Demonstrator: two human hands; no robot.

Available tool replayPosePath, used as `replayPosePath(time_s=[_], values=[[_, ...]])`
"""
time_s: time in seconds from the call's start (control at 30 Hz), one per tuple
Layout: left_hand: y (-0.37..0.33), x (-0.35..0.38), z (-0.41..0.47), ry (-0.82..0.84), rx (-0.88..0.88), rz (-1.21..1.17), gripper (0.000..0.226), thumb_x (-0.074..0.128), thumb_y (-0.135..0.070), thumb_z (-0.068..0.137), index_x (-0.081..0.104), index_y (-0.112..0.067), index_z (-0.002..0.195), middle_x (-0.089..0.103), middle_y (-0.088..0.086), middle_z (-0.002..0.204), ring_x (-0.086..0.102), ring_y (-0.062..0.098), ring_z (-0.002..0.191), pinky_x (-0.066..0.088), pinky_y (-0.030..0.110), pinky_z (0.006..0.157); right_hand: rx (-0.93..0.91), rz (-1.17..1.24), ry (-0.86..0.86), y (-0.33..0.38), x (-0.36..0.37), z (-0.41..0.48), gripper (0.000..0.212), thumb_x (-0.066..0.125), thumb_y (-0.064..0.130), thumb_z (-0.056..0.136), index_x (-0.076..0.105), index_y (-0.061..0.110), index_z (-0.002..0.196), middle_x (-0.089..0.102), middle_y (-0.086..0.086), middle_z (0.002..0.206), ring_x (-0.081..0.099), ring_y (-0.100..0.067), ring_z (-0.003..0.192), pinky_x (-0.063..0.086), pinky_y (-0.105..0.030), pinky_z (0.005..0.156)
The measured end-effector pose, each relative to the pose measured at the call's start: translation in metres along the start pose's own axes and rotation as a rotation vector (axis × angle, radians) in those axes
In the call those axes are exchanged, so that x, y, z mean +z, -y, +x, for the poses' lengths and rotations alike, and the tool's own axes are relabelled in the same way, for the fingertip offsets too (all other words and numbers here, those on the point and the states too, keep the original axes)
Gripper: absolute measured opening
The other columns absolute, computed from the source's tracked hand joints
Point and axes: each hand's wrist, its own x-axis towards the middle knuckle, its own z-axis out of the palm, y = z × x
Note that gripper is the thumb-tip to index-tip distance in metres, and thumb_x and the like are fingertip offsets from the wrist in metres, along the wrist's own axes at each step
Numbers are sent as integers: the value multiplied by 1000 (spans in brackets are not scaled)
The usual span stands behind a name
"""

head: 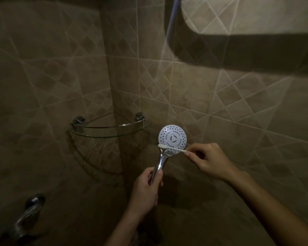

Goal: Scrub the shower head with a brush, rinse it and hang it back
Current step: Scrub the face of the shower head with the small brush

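Observation:
The shower head (pixel 172 137) has a round white face with dark nozzle holes, turned toward me, on a chrome handle. My left hand (pixel 146 188) grips that handle from below. A thin white brush (pixel 171 147), like a toothbrush, lies across the lower part of the face, bristle end at the left rim. My right hand (pixel 207 159) pinches the brush's handle end at the right of the head.
A glass corner shelf (pixel 110 129) with chrome brackets hangs on the tiled walls just left of the shower head. A chrome tap (pixel 28 216) sits at lower left. A pale hose or rail (pixel 172 16) runs up at the top. The room is dim.

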Motion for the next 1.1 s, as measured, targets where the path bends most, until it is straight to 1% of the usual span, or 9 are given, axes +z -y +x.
replayPosePath(time_s=[0.2, 0.3, 0.37, 0.53, 0.7, 0.87, 0.93, 1.0, 1.1], values=[[10, 9, -8, 38, 4, 25, 18, 55, -33, 100, 66, -22, 90, 58, -2, 66, 44, 7, 42, 34, 23, 39, 183, -32, -348, -20, -1, -1, 17, 67, 27, 95, 79, 20, 102, 73, 11, 79, 65, -3, 69, 57, -32, 67], [13, 10, -12, 39, 8, 24, 18, 55, -35, 99, 66, -25, 88, 58, -4, 66, 45, 5, 43, 33, 22, 39, 64, 60, -99, -7, -3, -11, 14, 66, 27, 95, 78, 24, 103, 71, 15, 77, 64, -8, 65, 50, -17, 57], [12, 8, -13, 38, 19, 30, 20, 55, -36, 99, 66, -26, 87, 57, -6, 65, 45, 4, 44, 33, 21, 41, 24, 53, 44, 0, 1, -15, 14, 66, 27, 96, 75, 28, 105, 71, 13, 74, 64, -9, 64, 48, -17, 52], [10, 2, -18, 50, 43, 92, 26, 54, -37, 100, 65, -23, 81, 56, -8, 62, 48, 6, 51, 37, 23, 48, 176, -15, -320, -7, 3, -4, 16, 66, 26, 95, 78, 20, 104, 72, 9, 78, 64, -7, 67, 58, -31, 62], [18, -7, -23, 27, 60, 116, 26, 54, -38, 99, 67, -19, 87, 59, -7, 67, 53, 8, 60, 42, 30, 57, -32, 51, 29, 10, 12, -17, 14, 67, 28, 94, 76, 24, 104, 71, 9, 74, 63, -12, 59, 46, -17, 46], [21, -13, -27, 28, 50, 108, 23, 55, -35, 99, 65, -23, 83, 57, -9, 65, 48, 3, 54, 37, 24, 52, 209, -20, -316, -1, 9, -6, 17, 68, 24, 94, 78, 15, 104, 72, 7, 78, 66, -5, 67, 59, -28, 62], [22, -15, -27, 33, 48, 110, 23, 55, -35, 99, 65, -23, 82, 56, -10, 64, 47, 4, 55, 37, 25, 53, 104, 47, -197, 6, 11, -12, 17, 67, 26, 94, 77, 17, 103, 71, 9, 77, 65, -6, 62, 54, -20, 55], [22, -17, -27, 29, 54, 117, 22, 55, -33, 99, 65, -23, 82, 56, -10, 64, 49, 4, 58, 38, 27, 56, 7, 94, 9, 15, 17, -20, 16, 65, 30, 93, 76, 22, 103, 72, 11, 75, 64, -9, 58, 54, -23, 49], [22, -18, -29, 30, 64, 113, 23, 55, -32, 100, 64, -22, 80, 55, -10, 64, 49, 4, 60, 39, 27, 58, 113, 54, -114, 7, 24, -14, 16, 65, 28, 94, 77, 21, 104, 71, 11, 74, 62, -9, 57, 54, -27, 49]])
